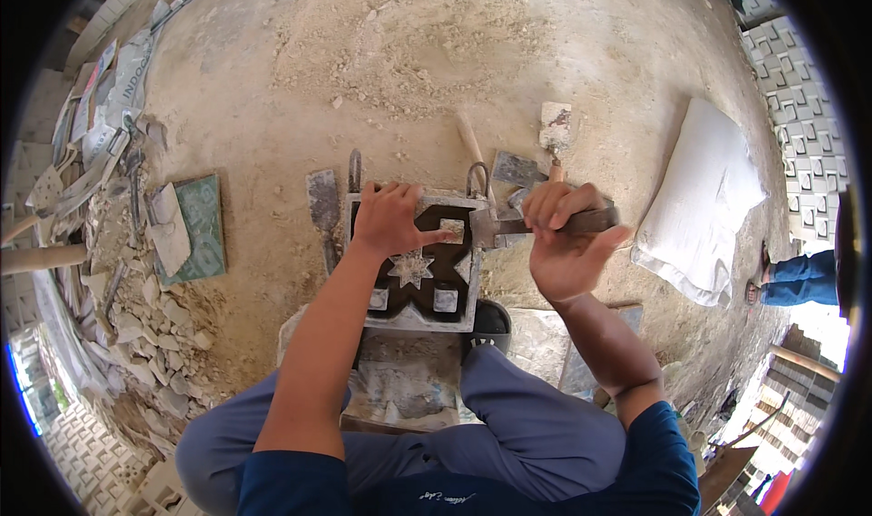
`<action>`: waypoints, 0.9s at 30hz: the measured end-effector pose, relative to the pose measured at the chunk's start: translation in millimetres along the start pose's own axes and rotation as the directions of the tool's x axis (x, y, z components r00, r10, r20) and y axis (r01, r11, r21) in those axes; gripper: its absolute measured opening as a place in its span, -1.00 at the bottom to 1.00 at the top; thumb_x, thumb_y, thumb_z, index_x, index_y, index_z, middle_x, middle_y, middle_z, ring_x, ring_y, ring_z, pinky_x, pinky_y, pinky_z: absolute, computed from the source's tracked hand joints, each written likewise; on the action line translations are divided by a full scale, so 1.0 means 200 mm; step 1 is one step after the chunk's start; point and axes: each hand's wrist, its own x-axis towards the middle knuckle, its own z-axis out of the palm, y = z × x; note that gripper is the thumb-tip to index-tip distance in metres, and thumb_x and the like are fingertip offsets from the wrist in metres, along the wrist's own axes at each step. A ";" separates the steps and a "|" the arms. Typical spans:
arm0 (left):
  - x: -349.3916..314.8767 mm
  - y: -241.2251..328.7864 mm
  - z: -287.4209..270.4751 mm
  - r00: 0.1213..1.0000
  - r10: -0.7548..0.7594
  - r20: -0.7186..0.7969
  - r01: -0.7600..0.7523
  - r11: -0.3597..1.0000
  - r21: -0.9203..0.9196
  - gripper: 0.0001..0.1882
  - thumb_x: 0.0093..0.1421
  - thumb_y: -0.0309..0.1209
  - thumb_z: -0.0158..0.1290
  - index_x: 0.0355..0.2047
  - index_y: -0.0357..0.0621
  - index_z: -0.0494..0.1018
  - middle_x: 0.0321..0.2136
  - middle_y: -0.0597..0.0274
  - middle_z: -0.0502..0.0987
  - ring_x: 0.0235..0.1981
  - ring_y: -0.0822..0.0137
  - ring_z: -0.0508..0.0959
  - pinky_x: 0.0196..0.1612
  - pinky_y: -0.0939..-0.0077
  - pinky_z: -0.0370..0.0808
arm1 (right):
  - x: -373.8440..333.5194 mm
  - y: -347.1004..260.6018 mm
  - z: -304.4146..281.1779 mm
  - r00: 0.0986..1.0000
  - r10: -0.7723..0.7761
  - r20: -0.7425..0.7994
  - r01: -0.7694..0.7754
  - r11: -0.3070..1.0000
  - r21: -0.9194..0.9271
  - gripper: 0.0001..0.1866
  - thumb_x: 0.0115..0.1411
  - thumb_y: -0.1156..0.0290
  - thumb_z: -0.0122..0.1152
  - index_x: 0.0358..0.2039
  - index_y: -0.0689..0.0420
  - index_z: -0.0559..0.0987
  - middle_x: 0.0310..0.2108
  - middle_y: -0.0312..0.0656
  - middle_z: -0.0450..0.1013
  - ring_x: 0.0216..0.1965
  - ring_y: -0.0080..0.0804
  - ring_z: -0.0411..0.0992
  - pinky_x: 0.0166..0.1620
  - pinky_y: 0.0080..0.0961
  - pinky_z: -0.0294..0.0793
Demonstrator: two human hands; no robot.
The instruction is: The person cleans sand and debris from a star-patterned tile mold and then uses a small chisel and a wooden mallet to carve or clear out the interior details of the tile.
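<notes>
Head view: left hand braces the mould, right hand works a tool

The patterned mould sits at the frame's centre. The step in hand seems to be tapping or prying its right rim; the next move calls for a steady brace and controlled force. Left fingers lie close together over the top rim, thumb stretched inward, forearm slanting from lower left. Right fingers wrap the handle, elbow bent at lower right.
</notes>
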 end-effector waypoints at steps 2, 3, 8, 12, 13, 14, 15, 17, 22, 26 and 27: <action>0.00 0.01 -0.01 0.996 -0.028 0.082 0.029 1.000 -0.010 -0.09 -0.20 0.45 0.25 -0.24 -0.22 0.54 -0.27 0.12 0.64 -0.10 0.18 0.62 0.11 0.14 0.33 | -0.03 0.01 -0.02 0.996 -0.052 0.067 0.055 0.998 -0.042 -0.25 0.31 -0.37 -0.13 -0.49 0.20 0.35 -0.63 -0.26 0.20 -0.55 -0.43 0.15 -0.39 -0.43 0.21; 0.01 0.01 -0.01 0.996 -0.029 0.083 0.030 0.999 -0.011 -0.09 -0.20 0.45 0.25 -0.24 -0.22 0.54 -0.27 0.12 0.64 -0.10 0.18 0.62 0.11 0.14 0.33 | -0.04 0.01 -0.02 0.996 -0.051 0.067 0.054 0.998 -0.042 -0.25 0.31 -0.37 -0.13 -0.49 0.20 0.35 -0.63 -0.26 0.20 -0.55 -0.43 0.15 -0.39 -0.43 0.21; 0.00 0.00 0.00 1.000 -0.005 0.014 0.005 0.999 0.035 -0.11 -0.21 0.51 0.20 -0.33 -0.16 0.55 -0.31 0.16 0.64 -0.16 0.23 0.63 0.05 0.21 0.30 | -0.04 0.03 -0.01 0.942 -0.175 0.287 0.211 0.972 -0.100 -0.27 0.37 -0.26 -0.09 -0.48 0.28 0.41 -0.59 -0.18 0.30 -0.54 -0.32 0.29 -0.39 -0.36 0.33; 0.01 0.00 0.00 1.000 0.000 0.020 -0.001 0.999 0.038 -0.12 -0.21 0.50 0.22 -0.33 -0.16 0.55 -0.32 0.16 0.64 -0.16 0.24 0.63 0.04 0.21 0.30 | -0.01 0.02 -0.01 0.930 -0.168 0.326 0.222 0.965 -0.138 -0.30 0.39 -0.22 -0.08 -0.50 0.27 0.40 -0.58 -0.17 0.32 -0.55 -0.32 0.30 -0.42 -0.36 0.33; 0.01 0.01 0.01 1.000 -0.003 0.015 0.003 0.999 0.034 -0.12 -0.22 0.49 0.22 -0.33 -0.16 0.54 -0.33 0.16 0.64 -0.15 0.24 0.63 0.04 0.21 0.30 | 0.00 0.02 -0.01 0.927 -0.162 0.337 0.215 0.969 -0.125 -0.30 0.39 -0.22 -0.07 -0.49 0.27 0.41 -0.59 -0.17 0.33 -0.55 -0.32 0.31 -0.42 -0.36 0.33; 0.01 0.01 0.01 1.000 -0.006 0.010 0.006 1.000 0.030 -0.12 -0.22 0.49 0.22 -0.33 -0.16 0.54 -0.33 0.16 0.64 -0.15 0.24 0.63 0.04 0.21 0.30 | 0.00 0.02 -0.01 0.924 -0.157 0.347 0.208 0.972 -0.113 -0.31 0.38 -0.22 -0.07 -0.48 0.26 0.41 -0.59 -0.17 0.33 -0.54 -0.31 0.32 -0.42 -0.37 0.33; 0.01 0.01 0.01 1.000 -0.004 0.010 0.003 0.999 0.033 -0.12 -0.22 0.49 0.22 -0.33 -0.16 0.54 -0.33 0.16 0.64 -0.15 0.24 0.63 0.04 0.21 0.30 | 0.00 0.03 0.00 0.925 -0.160 0.345 0.210 0.971 -0.111 -0.31 0.38 -0.22 -0.07 -0.48 0.26 0.41 -0.59 -0.17 0.33 -0.54 -0.31 0.32 -0.42 -0.37 0.33; 0.01 0.00 0.01 1.000 0.006 0.010 -0.007 1.000 0.027 -0.12 -0.21 0.49 0.22 -0.32 -0.15 0.54 -0.33 0.16 0.64 -0.15 0.23 0.63 0.03 0.19 0.31 | -0.01 0.05 0.02 0.938 -0.113 0.327 0.157 0.981 -0.111 -0.38 0.39 -0.15 -0.04 -0.49 0.23 0.42 -0.62 -0.22 0.29 -0.56 -0.38 0.22 -0.38 -0.34 0.27; 0.00 -0.01 0.02 1.000 0.016 -0.015 -0.016 1.000 0.019 -0.13 -0.21 0.49 0.22 -0.33 -0.14 0.53 -0.34 0.17 0.63 -0.15 0.22 0.63 0.03 0.17 0.31 | -0.06 0.08 0.00 0.947 0.006 0.321 0.064 0.976 -0.207 -0.36 0.39 -0.18 -0.03 -0.47 0.24 0.41 -0.60 -0.20 0.32 -0.55 -0.34 0.32 -0.43 -0.37 0.32; 0.01 0.00 0.02 0.999 0.026 -0.032 -0.026 1.000 -0.001 -0.14 -0.19 0.49 0.20 -0.32 -0.14 0.53 -0.34 0.17 0.63 -0.17 0.20 0.63 0.02 0.15 0.31 | -0.09 0.11 -0.09 0.853 0.103 0.511 0.026 0.970 -0.240 -0.42 0.37 -0.13 0.05 -0.44 0.22 0.42 -0.59 -0.17 0.35 -0.56 -0.24 0.40 -0.45 -0.38 0.37; 0.00 0.00 0.02 0.999 0.030 -0.033 -0.030 1.000 -0.004 -0.14 -0.19 0.49 0.20 -0.32 -0.14 0.53 -0.34 0.17 0.63 -0.17 0.20 0.63 0.02 0.15 0.31 | -0.10 0.14 -0.10 0.855 0.104 0.509 0.028 0.969 -0.244 -0.42 0.37 -0.13 0.05 -0.44 0.22 0.42 -0.59 -0.17 0.35 -0.56 -0.24 0.40 -0.45 -0.38 0.37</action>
